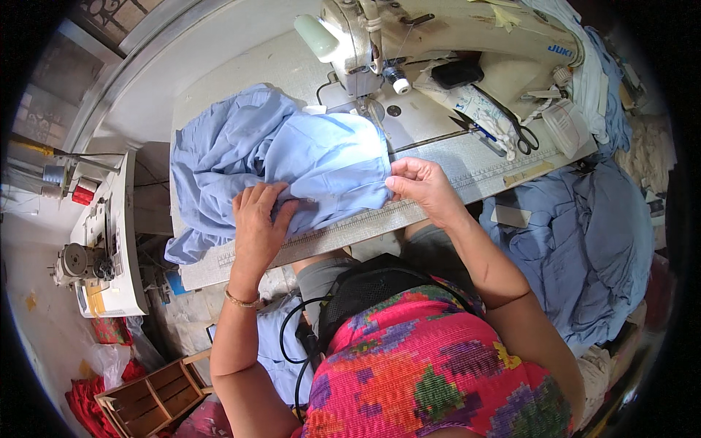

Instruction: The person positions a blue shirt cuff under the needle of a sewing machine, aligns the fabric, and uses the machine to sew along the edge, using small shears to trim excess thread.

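A light blue garment [321,157] lies bunched over the left part of the sewing table, its right edge reaching close to the needle area of the sewing machine [358,62]. My right hand [423,186] pinches the cloth's right edge between thumb and fingers. Farther left, my left hand [257,219] rests on the near side of the fabric, fingers bent and thumb apart; whether it grips a fold there is hidden. The machine's lamp shines on the cloth beside the presser foot.
Right of the machine lie black-handled scissors [511,120], small thread snips [475,131], a black pouch [458,73] and a clear plastic box [564,128]. A large blue cloth pile [584,248] sits at the right. Another machine [87,259] stands left, above a wooden crate [157,398].
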Tool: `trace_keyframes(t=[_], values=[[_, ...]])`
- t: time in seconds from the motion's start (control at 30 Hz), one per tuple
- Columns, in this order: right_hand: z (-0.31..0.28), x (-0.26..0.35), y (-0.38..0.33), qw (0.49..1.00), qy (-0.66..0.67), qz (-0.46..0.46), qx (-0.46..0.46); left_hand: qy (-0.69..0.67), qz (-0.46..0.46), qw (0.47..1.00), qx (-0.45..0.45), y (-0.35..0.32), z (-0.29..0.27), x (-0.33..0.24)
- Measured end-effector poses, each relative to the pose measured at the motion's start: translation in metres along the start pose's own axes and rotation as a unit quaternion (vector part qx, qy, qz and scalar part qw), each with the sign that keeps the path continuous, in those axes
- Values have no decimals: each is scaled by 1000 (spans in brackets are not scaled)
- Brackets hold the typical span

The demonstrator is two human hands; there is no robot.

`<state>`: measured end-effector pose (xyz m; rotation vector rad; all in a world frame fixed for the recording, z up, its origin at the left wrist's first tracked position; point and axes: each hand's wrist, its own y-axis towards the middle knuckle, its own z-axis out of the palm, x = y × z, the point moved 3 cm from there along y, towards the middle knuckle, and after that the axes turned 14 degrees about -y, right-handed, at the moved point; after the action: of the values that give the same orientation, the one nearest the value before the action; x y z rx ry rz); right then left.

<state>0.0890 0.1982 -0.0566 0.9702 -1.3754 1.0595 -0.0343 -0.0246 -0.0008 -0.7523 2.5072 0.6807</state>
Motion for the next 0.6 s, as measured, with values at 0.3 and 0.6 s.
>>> trace_keyframes(t=[0.3, 0.6], values=[[-2, -1, 2, 999, 52, 5, -10, -404, -237, 882, 53, 9, -9, 28], [1, -4, 8, 998, 63, 13, -16, -495, -213, 841, 36, 11, -10, 31]])
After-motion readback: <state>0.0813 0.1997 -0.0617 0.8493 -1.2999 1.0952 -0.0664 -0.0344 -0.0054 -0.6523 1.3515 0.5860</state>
